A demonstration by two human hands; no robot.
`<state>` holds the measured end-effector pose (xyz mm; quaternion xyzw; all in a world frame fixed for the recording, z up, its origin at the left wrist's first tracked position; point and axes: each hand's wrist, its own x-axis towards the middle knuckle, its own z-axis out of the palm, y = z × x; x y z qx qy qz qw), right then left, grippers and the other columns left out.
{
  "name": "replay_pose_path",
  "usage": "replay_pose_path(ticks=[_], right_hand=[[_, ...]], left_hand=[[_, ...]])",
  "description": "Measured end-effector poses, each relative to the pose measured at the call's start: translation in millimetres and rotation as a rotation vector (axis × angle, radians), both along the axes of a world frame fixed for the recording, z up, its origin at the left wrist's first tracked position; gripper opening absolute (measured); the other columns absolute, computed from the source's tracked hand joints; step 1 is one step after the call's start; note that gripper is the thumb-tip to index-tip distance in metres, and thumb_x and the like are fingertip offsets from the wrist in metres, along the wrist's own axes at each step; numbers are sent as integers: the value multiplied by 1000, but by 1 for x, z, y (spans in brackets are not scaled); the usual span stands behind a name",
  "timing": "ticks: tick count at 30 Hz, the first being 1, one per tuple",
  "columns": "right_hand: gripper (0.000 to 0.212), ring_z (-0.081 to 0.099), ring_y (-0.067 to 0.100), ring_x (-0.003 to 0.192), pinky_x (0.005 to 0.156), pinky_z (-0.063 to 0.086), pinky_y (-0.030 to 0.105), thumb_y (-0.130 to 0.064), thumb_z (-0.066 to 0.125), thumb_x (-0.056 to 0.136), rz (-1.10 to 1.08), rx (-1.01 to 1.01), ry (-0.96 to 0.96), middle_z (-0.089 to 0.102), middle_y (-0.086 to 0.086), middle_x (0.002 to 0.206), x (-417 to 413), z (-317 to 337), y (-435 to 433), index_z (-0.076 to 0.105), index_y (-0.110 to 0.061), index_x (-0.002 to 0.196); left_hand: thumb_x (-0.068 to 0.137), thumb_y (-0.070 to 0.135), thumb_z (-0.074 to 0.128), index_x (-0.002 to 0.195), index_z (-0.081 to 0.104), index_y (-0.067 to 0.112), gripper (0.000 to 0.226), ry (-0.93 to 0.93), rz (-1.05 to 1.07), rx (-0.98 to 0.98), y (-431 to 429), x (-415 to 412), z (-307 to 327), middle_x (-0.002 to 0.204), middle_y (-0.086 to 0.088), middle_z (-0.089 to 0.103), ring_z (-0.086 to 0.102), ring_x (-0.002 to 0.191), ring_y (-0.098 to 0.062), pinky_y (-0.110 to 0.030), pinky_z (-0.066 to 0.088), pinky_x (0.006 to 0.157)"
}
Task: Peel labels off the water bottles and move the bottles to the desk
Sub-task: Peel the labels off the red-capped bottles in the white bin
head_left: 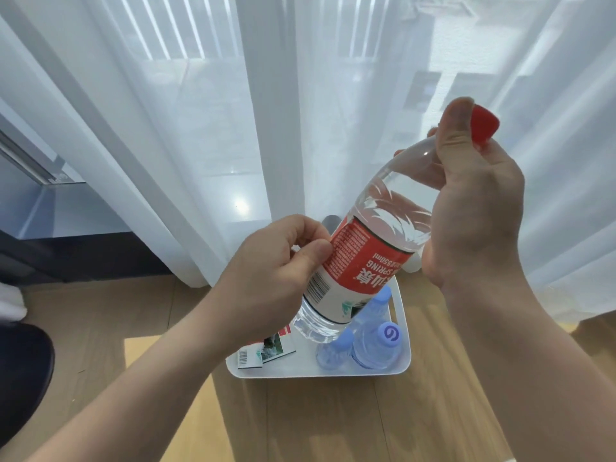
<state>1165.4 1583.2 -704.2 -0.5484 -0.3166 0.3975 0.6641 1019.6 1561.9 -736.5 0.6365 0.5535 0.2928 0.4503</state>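
left hand (266, 275) pinches label (363, 261) edge ("spring", "550ml"); right hand (473, 208) grips bottle (383, 208) neck.

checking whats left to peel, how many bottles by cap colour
red cap: 1, the bottle held by the left hand and right hand
blue cap: 3, in the white tray
total: 4
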Motion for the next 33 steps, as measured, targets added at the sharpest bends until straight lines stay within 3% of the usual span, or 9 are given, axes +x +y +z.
replay_pose_path(ticks=[4,7,11,15,20,23,27,30,33], right_hand=[[31,65,12,73,51,52,17,-40,54,90,-16,8,-42,64,7,73,0,-2,0,56,-13,75],[37,69,19,85,54,50,13,-42,56,89,-66,16,-61,66,9,81,5,-1,2,62,-7,100],[51,68,20,86,49,44,10,-40,58,88,-100,11,-38,66,8,82,7,-4,4,58,2,117],[53,70,18,89,49,46,11,-41,58,88,-80,-17,10,67,13,92,7,-8,5,57,1,120],[38,65,9,71,45,47,11,-39,50,93,-53,27,117,60,2,62,12,-3,2,55,-6,75],[46,65,5,69,47,49,16,-42,47,93,-27,51,174,61,-5,58,14,-1,1,55,-10,61],[51,67,12,75,50,53,24,-42,49,93,10,93,233,62,-2,63,13,0,2,57,-17,49],[52,67,17,78,53,55,30,-40,46,94,104,125,278,63,-5,55,12,2,1,60,-18,48],[60,67,15,70,63,55,37,-41,42,94,233,134,325,64,-9,54,12,4,0,64,-21,42]], left_hand=[[91,21,54,75,64,19,18,-50,-130,-94,2,-11,6,80,0,73,68,78,-9,-18,54,71],[73,37,63,77,67,23,15,-108,-288,-172,-2,-19,11,81,-5,72,66,79,-28,-39,54,75],[81,25,67,67,63,30,16,-41,-391,-120,-11,-7,9,62,20,61,52,61,1,-12,43,63],[79,20,72,78,76,25,6,47,-443,57,-19,-1,7,60,23,66,58,58,6,-8,43,60],[73,41,62,84,74,35,17,-56,-84,395,-11,-27,13,43,2,65,56,33,-14,-20,42,34],[75,39,56,69,72,24,23,-186,163,467,-5,-38,13,40,2,57,48,33,-7,-13,37,39],[87,35,54,74,75,21,28,-176,328,187,7,-36,10,64,1,71,63,60,-9,-18,49,60],[94,49,33,98,69,24,44,-58,185,-334,15,-26,-5,95,4,73,66,88,-10,-24,48,71],[88,62,31,113,65,21,59,-168,34,-667,12,-14,-16,117,-5,69,65,108,-24,-40,48,94]])
